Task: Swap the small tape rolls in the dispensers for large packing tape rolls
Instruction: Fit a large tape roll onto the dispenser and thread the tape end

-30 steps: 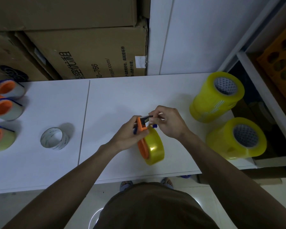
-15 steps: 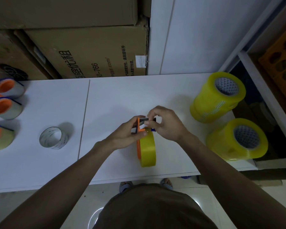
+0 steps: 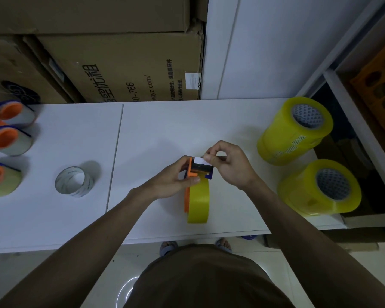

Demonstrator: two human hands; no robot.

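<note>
White table (image 3: 165,130) carries the work. Left hand (image 3: 176,181) grips the dispenser (image 3: 195,174), yellow roll (image 3: 198,201) already seated. Right hand (image 3: 229,163) pinches the tape tab (image 3: 199,161) above its blade. Judged step: threading; next, draw it across the cutter.

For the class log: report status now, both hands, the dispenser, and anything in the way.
Left hand grips orange dispenser. Right hand pinches white tape tab at its cutter. Yellow roll loaded. Nothing in the way.
</note>
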